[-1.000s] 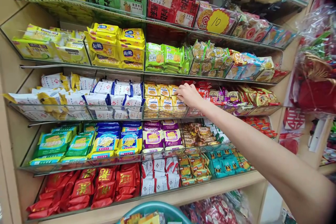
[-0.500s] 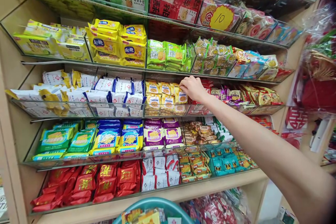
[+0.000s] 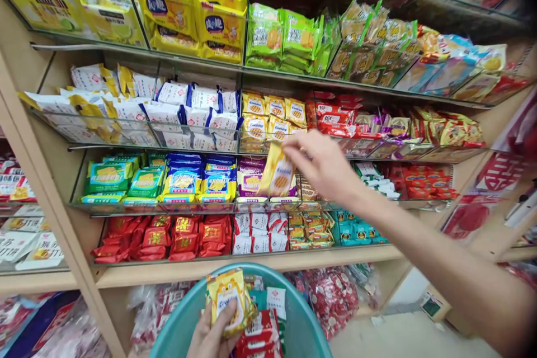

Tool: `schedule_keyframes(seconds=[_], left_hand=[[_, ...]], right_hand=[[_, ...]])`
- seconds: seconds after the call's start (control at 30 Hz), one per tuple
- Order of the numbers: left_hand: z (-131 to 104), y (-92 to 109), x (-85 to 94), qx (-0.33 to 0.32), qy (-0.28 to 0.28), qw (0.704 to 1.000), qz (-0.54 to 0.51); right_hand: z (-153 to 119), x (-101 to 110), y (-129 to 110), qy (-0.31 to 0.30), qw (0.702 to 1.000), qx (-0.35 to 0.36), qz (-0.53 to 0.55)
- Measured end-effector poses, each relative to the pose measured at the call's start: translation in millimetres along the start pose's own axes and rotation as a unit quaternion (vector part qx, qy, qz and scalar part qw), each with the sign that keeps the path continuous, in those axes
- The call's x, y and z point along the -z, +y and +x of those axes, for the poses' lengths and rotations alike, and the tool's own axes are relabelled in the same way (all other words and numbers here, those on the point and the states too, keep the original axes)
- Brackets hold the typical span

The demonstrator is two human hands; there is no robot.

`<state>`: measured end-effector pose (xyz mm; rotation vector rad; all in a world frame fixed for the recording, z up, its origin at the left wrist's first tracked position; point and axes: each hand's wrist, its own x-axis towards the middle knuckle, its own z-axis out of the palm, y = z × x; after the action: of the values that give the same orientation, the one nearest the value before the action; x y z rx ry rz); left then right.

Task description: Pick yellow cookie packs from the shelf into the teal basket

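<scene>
The right hand (image 3: 325, 165) is stretched out in front of the shelves, its grip pinched shut on the top edge of a yellow cookie packet (image 3: 277, 174), which hangs tilted below and to the left of the fingers, clear of the shelf. Just above that grip, behind the clear shelf front, lie more yellow packets of the same kind, the cookie stack (image 3: 272, 117), on the shelf (image 3: 197, 148). To the right of the hand, on the same level, lie red packets (image 3: 335, 117) and purple-wrapped sweets (image 3: 380, 126). Directly behind the hanging packet are purple biscuit packs (image 3: 250, 182), and left of it blue-and-yellow packs (image 3: 184, 182) and green packs (image 3: 109, 176).

Well below, at the bottom edge of the view, the left hand (image 3: 210, 335) has its grip closed around a second cookie packet (image 3: 229, 300), thumb across the front, holding it upright over the teal basket (image 3: 180, 321). Beside that grip, to its right inside the basket, lie a white packet (image 3: 276, 299) and red packets. Red wrapped packs (image 3: 168, 238) fill the lowest shelf above the basket's left side.
</scene>
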<state>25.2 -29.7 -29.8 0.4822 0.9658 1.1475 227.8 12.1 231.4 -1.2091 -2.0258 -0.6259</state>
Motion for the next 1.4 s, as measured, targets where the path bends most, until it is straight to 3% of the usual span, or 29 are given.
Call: schedule_keyframes(seconds=[0.17,0.27,0.37,0.57,0.73,0.8,0.87,0.93,0.97,1.03,1.1,1.13,1.17,1.23,1.4], left_hand=[[-7.1,6.3,3.3,0.008,-0.011,1.000,0.002],[-13.0,9.7,10.1,0.036,-0.047,0.998,-0.032],[-19.4,12.8,15.9,0.064,-0.071,0.994,-0.049],[-29.2,9.1,22.2,0.060,-0.065,0.996,-0.016],[-35.3,3.7,23.4,0.076,-0.115,0.990,0.038],[-37.5,4.3,25.6,0.076,-0.121,0.989,0.044],[-39.8,5.9,30.7,0.066,-0.121,0.989,0.051],[-42.1,5.5,39.9,0.046,-0.109,0.990,0.070],[-42.9,3.4,45.9,0.035,-0.096,0.991,0.084],[-44.0,-6.0,59.9,0.017,-0.066,0.992,0.108],[-44.3,-21.5,73.7,0.008,-0.046,0.992,0.117],[-44.5,-30.3,79.5,0.004,-0.041,0.992,0.116],[-44.8,-39.0,84.2,0.000,-0.038,0.993,0.112],[-45.7,-54.4,89.9,-0.006,-0.036,0.994,0.105],[-47.3,-74.7,92.0,-0.003,-0.031,0.995,0.099]], right_hand=[[-81.6,-48.2,-57.5,-0.172,0.975,0.075,0.120],[-103.1,-71.2,-74.5,-0.268,0.945,0.082,0.166],[-109.9,-92.0,-79.2,-0.312,0.925,0.061,0.207],[-116.1,-124.4,-82.2,-0.323,0.906,-0.009,0.272],[-126.7,-141.9,-94.2,-0.294,0.902,-0.049,0.312],[-136.1,-146.4,-99.3,-0.258,0.900,-0.094,0.338],[-151.7,-148.7,-107.4,-0.194,0.885,-0.182,0.383],[-175.1,-150.3,-121.6,-0.137,0.825,-0.314,0.449],[-189.5,-151.4,-131.3,-0.122,0.771,-0.389,0.489],[-221.6,-155.8,-154.3,-0.118,0.615,-0.525,0.576],[-253.1,-163.6,-177.8,-0.113,0.453,-0.611,0.639],[-266.9,-168.4,-188.0,-0.125,0.383,-0.639,0.655],[-278.8,-173.4,-196.4,-0.127,0.335,-0.657,0.663],[-296.0,-182.7,-207.4,-0.105,0.289,-0.678,0.668],[-313.1,-194.8,-211.2,-0.020,0.298,-0.694,0.655]])
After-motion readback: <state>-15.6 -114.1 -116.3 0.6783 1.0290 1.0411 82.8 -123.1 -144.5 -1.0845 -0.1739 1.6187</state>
